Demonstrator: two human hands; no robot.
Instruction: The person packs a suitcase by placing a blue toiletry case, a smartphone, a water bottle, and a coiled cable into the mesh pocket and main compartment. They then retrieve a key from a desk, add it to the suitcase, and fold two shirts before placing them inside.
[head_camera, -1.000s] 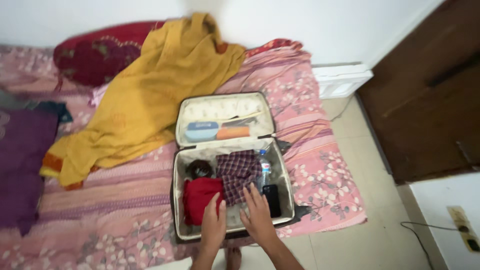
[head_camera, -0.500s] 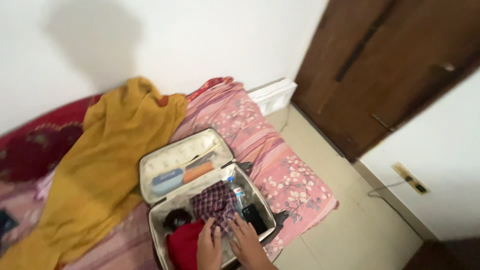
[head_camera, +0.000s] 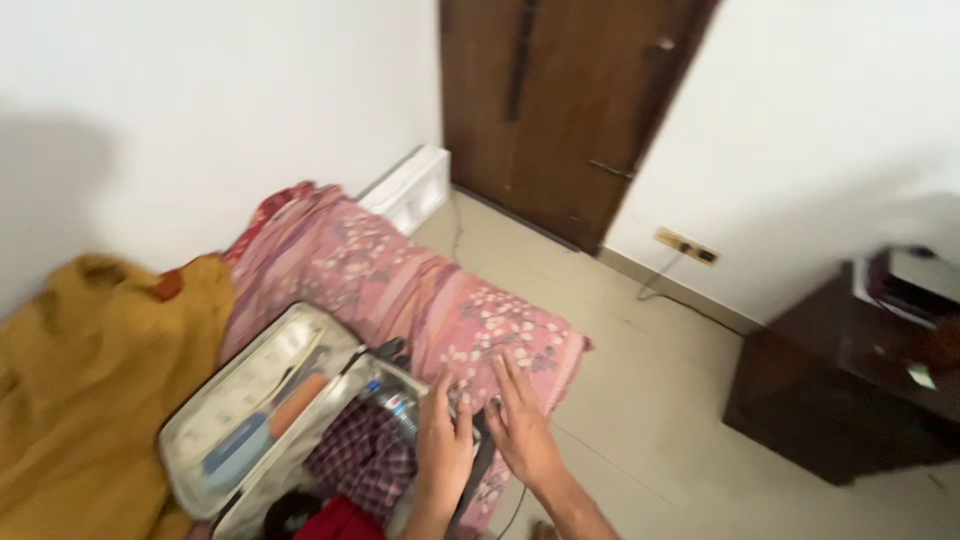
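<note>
One open suitcase (head_camera: 250, 420) lies on the bed, and two bare hands hover at its near right corner. The left hand (head_camera: 443, 445) is spread flat, fingers loose, resting on the suitcase's right rim; it grips nothing. The right hand (head_camera: 520, 425) sits just beside it, outside the rim, fingers splayed and released over the flowered bedspread (head_camera: 440, 310); whether it presses the rim or the cloth cannot be told.

Inside the suitcase, just left of the left hand, stands one clear water bottle (head_camera: 398, 408). Next to that lies one checked cloth (head_camera: 365, 460), and at the near edge one red garment (head_camera: 340, 522) beside one dark round thing (head_camera: 290, 510), too blurred to tell. The suitcase's raised lid holds two cases in its pocket, one blue (head_camera: 235, 455) and one orange (head_camera: 297, 400).

Left of the suitcase is one mustard-yellow cloth (head_camera: 80, 390), heaped. Beyond it, past the bed's end, stands one brown door (head_camera: 560, 110). Right of the suitcase, across the floor, is one dark wooden cabinet (head_camera: 850, 390).
</note>
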